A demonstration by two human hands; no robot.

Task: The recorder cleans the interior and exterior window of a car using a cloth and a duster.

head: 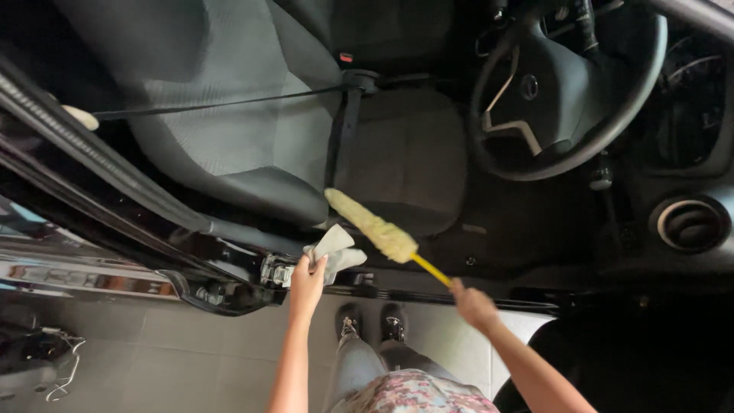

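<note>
My left hand (306, 281) grips a crumpled grey cloth (334, 249) at the edge of the car's door opening, just below the front of the grey driver's seat (245, 130). My right hand (472, 303) holds the thin yellow handle of a duster. Its fluffy yellow-green head (371, 226) lies slanted across the front of the seat cushion, right above the cloth.
The steering wheel (566, 84) is at the upper right, with a round air vent (688, 225) beside it. A black seat belt (342, 134) crosses the seat. The black door sill (428, 294) runs above the grey tiled floor (153, 336), where my shoes (371, 321) stand.
</note>
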